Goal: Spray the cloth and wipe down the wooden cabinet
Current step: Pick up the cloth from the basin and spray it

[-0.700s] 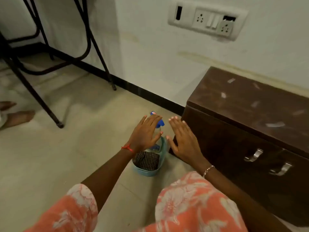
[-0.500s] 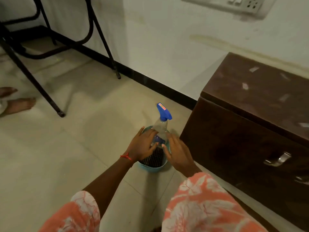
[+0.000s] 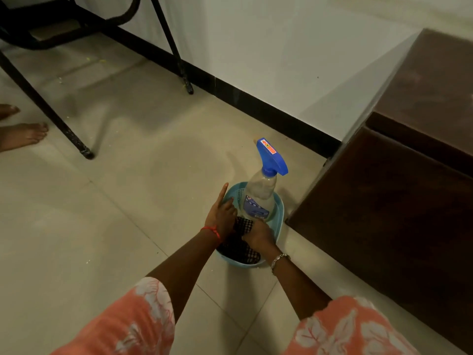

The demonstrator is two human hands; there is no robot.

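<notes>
- since both of your hands are down in the small blue basket (image 3: 277, 213) at once, watch the spray bottle (image 3: 259, 201). it stands upright at the far end of the basket, right against your knuckles, and it looks top-heavy with that blue trigger head (image 3: 272, 157). one bump and i'd guess it tips onto the tile floor (image 3: 102, 213).
- your left hand (image 3: 222, 217) has its fingers curled down onto the dark checked cloth (image 3: 239, 242), index finger sticking out straight and not gripping anything. your right hand (image 3: 257, 235) looks clenched on the same cloth near the bottle's base, though i can't tell how much fabric it really has.
- the cloth lies bunched in the near half of the basket, partly under your hands. if part of it is caught under the bottle, pulling could drag the bottle over. can't see that spot, so lift slowly.
- the basket looks light. yank up hard and it may come along or slide.
- the wooden cabinet (image 3: 399, 201) stands just beside the basket on your right, near corner close to your right wrist, so swinging the bottle out that way could knock it.
- nozzle points away from you, so turn it to the cloth before spraying.
</notes>
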